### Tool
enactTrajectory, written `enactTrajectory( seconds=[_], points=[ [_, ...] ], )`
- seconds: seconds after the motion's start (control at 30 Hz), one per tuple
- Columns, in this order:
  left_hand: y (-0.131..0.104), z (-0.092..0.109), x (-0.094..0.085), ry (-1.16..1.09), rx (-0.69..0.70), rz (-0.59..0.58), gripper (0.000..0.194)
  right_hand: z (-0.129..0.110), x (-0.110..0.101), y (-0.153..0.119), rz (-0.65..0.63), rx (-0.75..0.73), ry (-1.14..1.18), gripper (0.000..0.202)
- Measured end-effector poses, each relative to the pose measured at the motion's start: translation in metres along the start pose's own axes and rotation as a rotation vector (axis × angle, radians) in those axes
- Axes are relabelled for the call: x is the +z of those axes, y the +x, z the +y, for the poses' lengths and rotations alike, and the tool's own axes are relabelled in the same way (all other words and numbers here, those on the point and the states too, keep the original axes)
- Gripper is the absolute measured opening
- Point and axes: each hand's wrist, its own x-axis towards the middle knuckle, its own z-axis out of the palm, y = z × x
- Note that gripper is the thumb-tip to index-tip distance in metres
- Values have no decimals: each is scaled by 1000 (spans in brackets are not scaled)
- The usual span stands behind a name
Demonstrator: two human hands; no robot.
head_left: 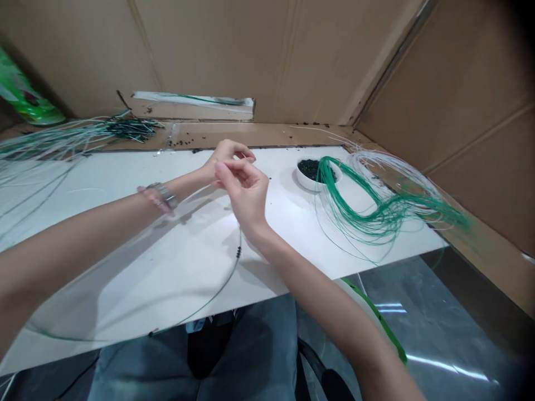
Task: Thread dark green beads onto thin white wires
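My left hand [229, 154], with a silver watch on the wrist, is over the middle of the white board. Its fingers are curled, and what they hold is hidden. Just in front, my right hand [249, 186] is closed with thumb and forefinger pinched together, close to the left fingers. From under the right hand hangs a thin green cord [223, 285]. It curves down to the board's front edge and off to the left. A short row of small dark beads [238, 252] sits on the cord below the hand.
A white bowl [308, 182] of dark beads stands right of my hands. Beside it lies a looped bundle of green cords [359, 223] with white cords [388, 161] behind. Beaded strands [131, 129] and a green bottle [29, 92] are at left. Cardboard walls [217, 50] enclose the back.
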Motion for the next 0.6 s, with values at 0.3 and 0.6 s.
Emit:
enactTrajectory(
  seconds=[0.3,0.6],
  points=[
    [-127,37,-24,-638,-333,327,21,-5,5,-20,-149,-92,-2,5],
    [-152,35,-9,-991,-317,250,10,-3,9,-30,-262,-141,-130,8]
  ],
)
